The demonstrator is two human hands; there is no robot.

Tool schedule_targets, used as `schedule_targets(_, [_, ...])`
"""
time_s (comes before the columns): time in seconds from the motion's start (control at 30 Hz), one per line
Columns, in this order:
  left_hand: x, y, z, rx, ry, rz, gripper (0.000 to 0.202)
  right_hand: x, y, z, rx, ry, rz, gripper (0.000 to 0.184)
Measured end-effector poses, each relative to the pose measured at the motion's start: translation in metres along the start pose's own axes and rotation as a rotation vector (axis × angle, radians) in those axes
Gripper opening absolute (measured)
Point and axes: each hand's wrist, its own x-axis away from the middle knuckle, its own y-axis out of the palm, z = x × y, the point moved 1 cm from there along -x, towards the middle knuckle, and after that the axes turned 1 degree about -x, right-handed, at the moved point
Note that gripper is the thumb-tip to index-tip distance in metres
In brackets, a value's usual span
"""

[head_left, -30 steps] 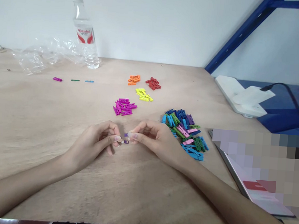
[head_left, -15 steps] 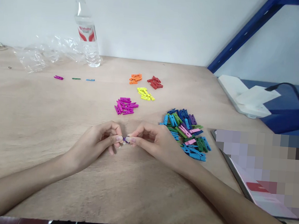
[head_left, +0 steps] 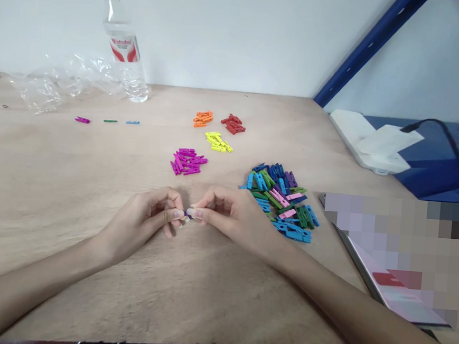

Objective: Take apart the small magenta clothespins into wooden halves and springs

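My left hand [head_left: 146, 221] and my right hand [head_left: 232, 214] meet fingertip to fingertip over the middle of the wooden table [head_left: 73, 181]. Both pinch one small purple clothespin [head_left: 188, 213], which is mostly hidden between the fingers. A mixed pile of blue, green, pink and purple clothespins [head_left: 283, 200] lies just right of my right hand. Farther back sit sorted small heaps: magenta clothespins [head_left: 187, 162], yellow clothespins [head_left: 218, 142], orange clothespins [head_left: 203, 118] and red clothespins [head_left: 233, 124].
A water bottle [head_left: 122, 47] and crumpled clear plastic [head_left: 57, 81] stand at the back left. Three single pins, magenta [head_left: 82, 120], green [head_left: 110, 121] and blue [head_left: 132, 122], lie in a row. A white device [head_left: 370, 143], a black cable and a blue shelf frame [head_left: 366, 45] are on the right.
The fingertips have closed in, so less of the purple clothespin shows than a second ago. The hands have stayed in about the same place; the view shifted slightly.
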Motion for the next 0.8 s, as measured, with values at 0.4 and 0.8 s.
schedule_targets(0.4, [0.0002, 0.0018, -0.0030, -0.069, -0.018, 0.026, 0.010, -0.0004, 0.0025, 0.0012, 0.054, -0.029, 0.031, 0.010])
schedule_targets(0.8, [-0.0006, 0.0008, -0.0030, 0.086, -0.010, 0.080, 0.015, -0.0037, -0.0032, 0.0006, -0.199, 0.015, -0.027, 0.010])
